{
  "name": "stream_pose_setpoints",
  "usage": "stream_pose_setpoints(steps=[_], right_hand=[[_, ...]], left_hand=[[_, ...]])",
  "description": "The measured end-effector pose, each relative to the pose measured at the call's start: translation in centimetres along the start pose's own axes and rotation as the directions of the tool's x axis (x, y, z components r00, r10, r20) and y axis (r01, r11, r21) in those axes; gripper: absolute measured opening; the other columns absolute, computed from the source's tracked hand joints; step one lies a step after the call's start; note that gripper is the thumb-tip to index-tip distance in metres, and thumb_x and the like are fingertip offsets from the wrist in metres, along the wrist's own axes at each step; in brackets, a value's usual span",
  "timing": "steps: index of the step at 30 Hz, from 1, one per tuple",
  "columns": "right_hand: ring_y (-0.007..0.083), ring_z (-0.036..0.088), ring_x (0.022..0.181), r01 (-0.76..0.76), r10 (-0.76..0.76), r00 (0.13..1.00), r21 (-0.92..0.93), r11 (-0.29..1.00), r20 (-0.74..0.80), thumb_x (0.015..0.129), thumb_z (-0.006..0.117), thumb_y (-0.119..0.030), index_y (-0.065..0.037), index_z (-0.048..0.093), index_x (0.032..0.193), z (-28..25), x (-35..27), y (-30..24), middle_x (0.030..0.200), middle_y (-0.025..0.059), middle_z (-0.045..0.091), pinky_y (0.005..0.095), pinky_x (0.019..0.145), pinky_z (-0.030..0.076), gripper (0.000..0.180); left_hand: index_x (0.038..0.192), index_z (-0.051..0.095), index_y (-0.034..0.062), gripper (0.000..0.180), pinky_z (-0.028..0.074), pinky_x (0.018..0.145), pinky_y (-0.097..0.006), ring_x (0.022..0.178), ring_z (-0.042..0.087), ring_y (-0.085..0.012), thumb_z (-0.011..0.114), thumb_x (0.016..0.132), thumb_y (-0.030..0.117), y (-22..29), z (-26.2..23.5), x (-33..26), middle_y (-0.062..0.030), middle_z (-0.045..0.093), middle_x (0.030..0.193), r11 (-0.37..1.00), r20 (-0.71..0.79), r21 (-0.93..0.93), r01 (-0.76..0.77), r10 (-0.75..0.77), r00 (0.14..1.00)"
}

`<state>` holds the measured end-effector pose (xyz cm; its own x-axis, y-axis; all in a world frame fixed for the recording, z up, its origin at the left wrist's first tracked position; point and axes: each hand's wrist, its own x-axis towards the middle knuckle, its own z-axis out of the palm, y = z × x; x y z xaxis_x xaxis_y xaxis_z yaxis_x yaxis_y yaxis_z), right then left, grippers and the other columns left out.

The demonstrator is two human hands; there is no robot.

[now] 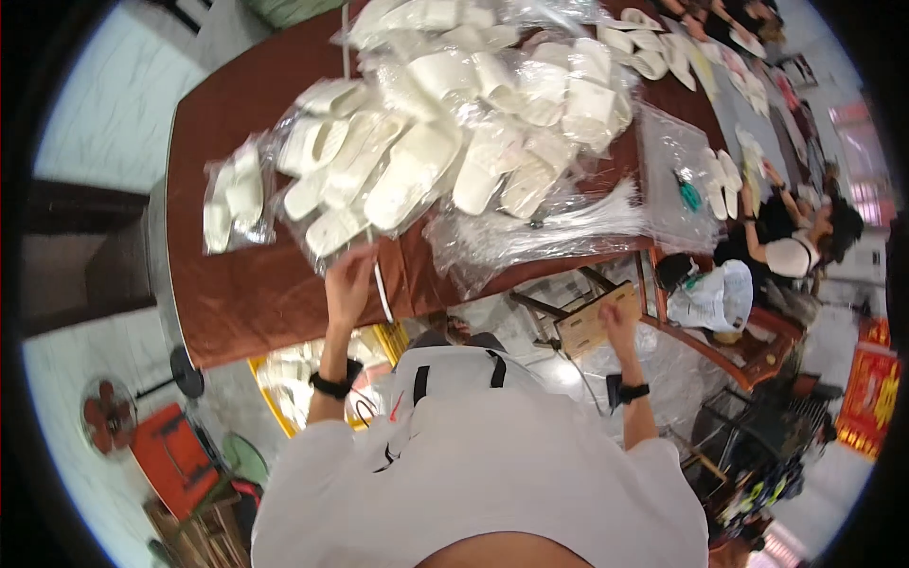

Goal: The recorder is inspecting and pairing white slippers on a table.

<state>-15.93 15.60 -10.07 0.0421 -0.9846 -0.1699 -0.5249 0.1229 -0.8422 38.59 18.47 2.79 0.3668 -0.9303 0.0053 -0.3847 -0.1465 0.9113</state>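
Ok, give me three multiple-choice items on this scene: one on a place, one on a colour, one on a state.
1. Where is the left hand?
A. at the near edge of the slipper pile
B. on the floor fan
C. on the yellow crate

2. What colour is the table cover?
A. blue
B. brown
C. green

3. How are the slippers kept?
A. loose and bare
B. in cardboard boxes
C. in clear plastic bags

Answers:
1 A, the hand reaches up to a bagged slipper at the pile's front.
2 B, the bare cloth beside the pile is reddish brown.
3 C, shiny transparent wrap covers the white pairs.
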Motion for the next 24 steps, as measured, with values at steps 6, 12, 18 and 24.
stream_pose_setpoints(steps=[6,12,18,24], right_hand=[[0.0141,0.057,0.062,-0.69,0.628,0.676,0.631,0.355,0.385,0.087,0.058,-0.023,-0.01,0.063,0.096,-1.5,-18.9,12.9,0.076,0.0026,0.06,0.0284,0.049,0.043,0.016],[0.014,0.056,0.061,-0.688,0.773,0.568,0.679,0.257,0.282,0.087,0.058,-0.018,-0.01,0.059,0.1,-1.7,-16.8,12.6,0.078,0.0015,0.059,0.0256,0.047,0.042,0.016],[0.01,0.058,0.071,-0.394,0.403,0.915,0.245,0.886,0.015,0.092,0.055,-0.02,-0.004,0.059,0.105,-2.4,3.3,-1.0,0.088,0.0029,0.062,0.0222,0.061,0.048,0.021],[0.0062,0.054,0.072,-0.254,0.228,0.967,0.393,0.884,0.113,0.091,0.055,-0.011,-0.002,0.061,0.103,-7.2,16.4,-7.0,0.085,0.0002,0.062,0.0197,0.066,0.044,0.016]], left_hand=[[0.102,0.064,0.0001,0.018,0.046,0.072,-0.021,0.083,0.059,-0.0082,0.052,0.089,-0.001,-1.5,3.2,-0.5,-0.0026,0.064,0.091,0.954,0.052,-0.261,0.148,-0.139,0.989],[0.101,0.064,0.0,0.016,0.045,0.072,-0.02,0.08,0.057,-0.0073,0.054,0.088,-0.001,3.7,9.6,4.4,-0.0022,0.063,0.09,0.952,0.133,-0.286,0.114,-0.079,0.988],[0.101,0.065,0.0021,0.015,0.045,0.069,-0.02,0.075,0.057,-0.0066,0.057,0.088,0.004,6.8,18.4,6.8,-0.0015,0.065,0.087,0.929,0.231,-0.311,0.2,-0.13,0.964],[0.119,0.054,0.0016,0.033,0.05,0.068,-0.024,0.079,0.061,-0.0116,0.058,0.089,0.015,9.3,28.2,9.4,-0.0072,0.065,0.097,0.82,0.38,-0.319,0.476,-0.35,0.856]])
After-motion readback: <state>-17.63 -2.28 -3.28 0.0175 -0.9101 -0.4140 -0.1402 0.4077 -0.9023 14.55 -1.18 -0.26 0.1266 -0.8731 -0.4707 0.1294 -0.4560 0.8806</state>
